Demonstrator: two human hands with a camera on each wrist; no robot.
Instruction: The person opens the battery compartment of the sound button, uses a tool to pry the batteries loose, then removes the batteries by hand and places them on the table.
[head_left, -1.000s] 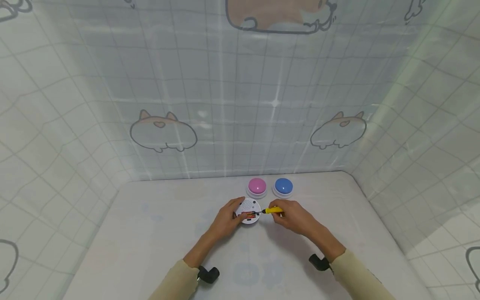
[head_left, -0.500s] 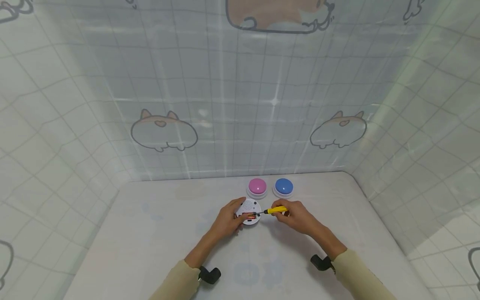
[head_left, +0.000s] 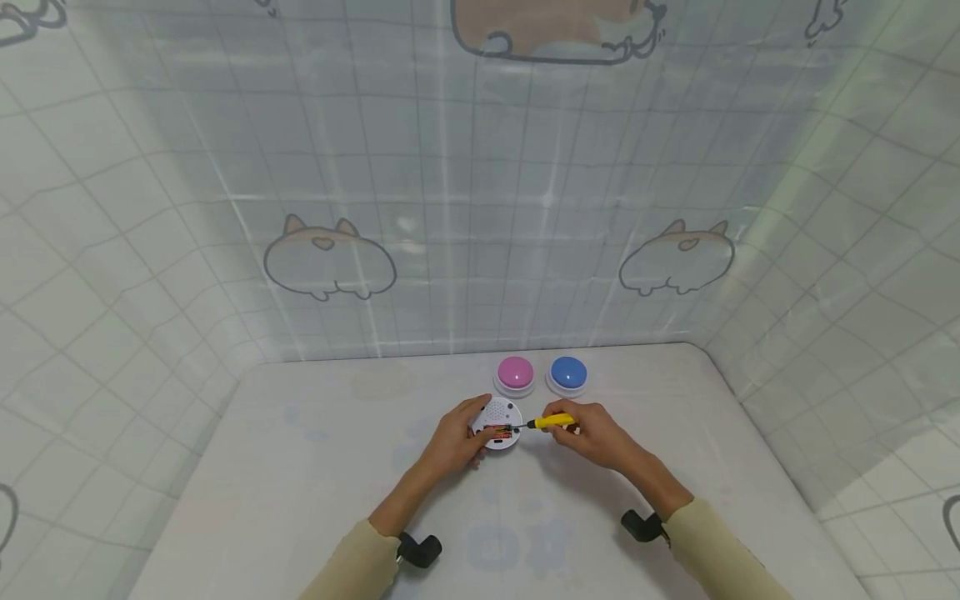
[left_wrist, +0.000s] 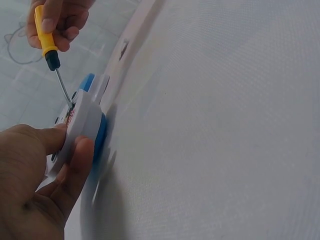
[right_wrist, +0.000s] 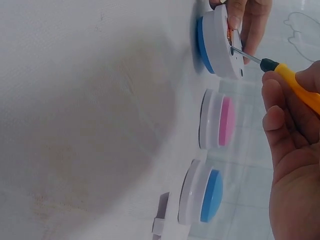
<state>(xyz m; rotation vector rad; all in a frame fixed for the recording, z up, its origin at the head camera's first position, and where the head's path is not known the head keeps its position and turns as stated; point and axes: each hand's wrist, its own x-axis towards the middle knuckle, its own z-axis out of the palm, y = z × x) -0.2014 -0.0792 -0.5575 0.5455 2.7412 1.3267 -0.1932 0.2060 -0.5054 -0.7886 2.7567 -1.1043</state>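
A round white push-button device (head_left: 504,411) lies face down, its blue dome (right_wrist: 204,46) toward the table and its battery bay facing up. Red-and-black batteries (head_left: 498,432) show in the bay. My left hand (head_left: 450,439) grips the device at its left side, thumb on the batteries' end and fingers around the rim. In my right hand (head_left: 597,432) is a screwdriver (head_left: 555,421) with a yellow handle, pinched between thumb and fingers. Its thin metal shaft (left_wrist: 62,86) slants down to the bay, tip right at the batteries' right end.
Behind the device stand a pink push button (head_left: 515,373) and a blue push button (head_left: 567,374), both dome up on white bases. The pale table (head_left: 322,467) is bounded by patterned sheets (head_left: 495,275) at the back and sides.
The screwdriver and right hand have shifted slightly to the right, the device and left hand barely so. Both grips stay the same, and the shaft still reaches the battery bay.
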